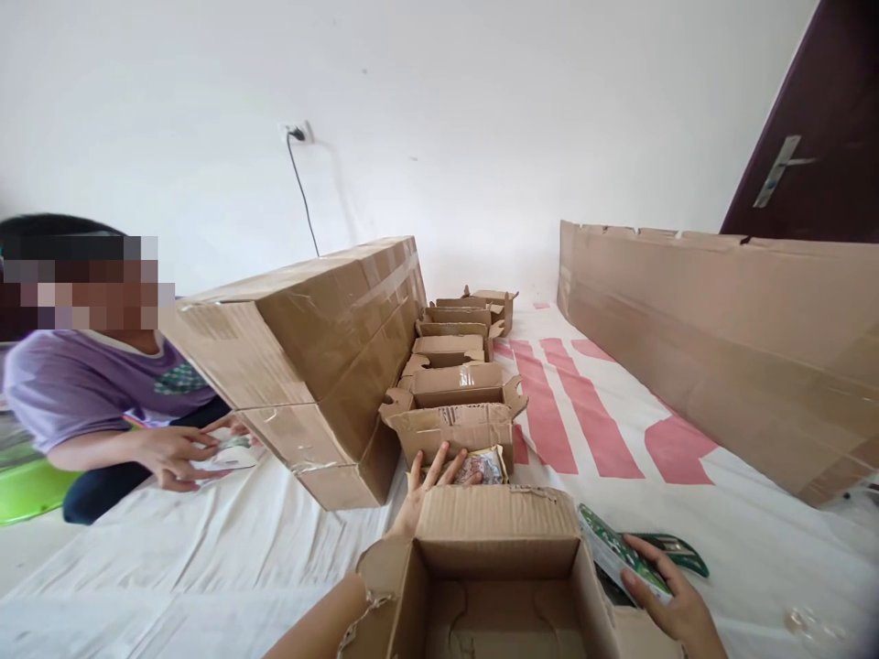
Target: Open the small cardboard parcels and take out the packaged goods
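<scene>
An open cardboard box (504,599) stands right in front of me, nothing visible inside it. Beyond its far flap, my left hand (432,485) reaches around with fingers spread against the front of another open box (457,428). Its fingertips lie by a small shiny printed packet (487,465); part of the hand is hidden behind the flap. At the near box's right side, my right hand (663,590) grips a flat green-and-white printed pack (622,549) between thumb and fingers. A green utility knife (679,555) lies on the cloth just behind that pack.
Several open small boxes (450,344) run in a row toward the wall. Taped cartons (295,366) are stacked to their left; a long carton wall (721,339) stands right. At left, a person in a purple shirt (82,384) handles something small. Red-marked white cloth (618,494) covers the floor.
</scene>
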A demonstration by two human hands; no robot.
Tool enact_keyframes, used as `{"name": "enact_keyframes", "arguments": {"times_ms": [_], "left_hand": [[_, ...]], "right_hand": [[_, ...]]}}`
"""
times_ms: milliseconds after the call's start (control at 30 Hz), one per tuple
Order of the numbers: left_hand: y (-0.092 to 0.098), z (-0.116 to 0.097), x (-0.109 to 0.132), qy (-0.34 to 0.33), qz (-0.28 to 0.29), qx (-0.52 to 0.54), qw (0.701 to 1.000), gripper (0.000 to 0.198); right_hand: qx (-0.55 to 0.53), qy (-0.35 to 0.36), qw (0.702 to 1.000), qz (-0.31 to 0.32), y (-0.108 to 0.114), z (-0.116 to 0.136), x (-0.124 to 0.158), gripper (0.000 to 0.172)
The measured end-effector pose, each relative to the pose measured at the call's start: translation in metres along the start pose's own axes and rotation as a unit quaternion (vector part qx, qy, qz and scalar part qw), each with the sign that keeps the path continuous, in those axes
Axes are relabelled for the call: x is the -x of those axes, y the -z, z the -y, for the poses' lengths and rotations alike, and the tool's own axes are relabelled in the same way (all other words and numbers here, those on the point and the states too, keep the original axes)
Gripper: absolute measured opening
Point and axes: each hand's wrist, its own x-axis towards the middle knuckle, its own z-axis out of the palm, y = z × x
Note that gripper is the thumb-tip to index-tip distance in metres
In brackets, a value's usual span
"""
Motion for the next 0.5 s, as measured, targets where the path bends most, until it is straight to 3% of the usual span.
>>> {"name": "enact_keyframes", "arguments": {"times_ms": [233,500], "left_hand": [[0.006,0.009,-0.013,0.004,-0.011,-0.019,1.000,0.055],[-0.011,0.026,-0.035,0.027,0.010,-0.005,1.000,0.054]], "right_hand": [[0.027,-0.007,0.999,0.022,0.000,-0.015,-0.003,0.053],[0.039,-0.019,0.998,0.050,-0.002,-0.036,-0.007,0.058]]}}
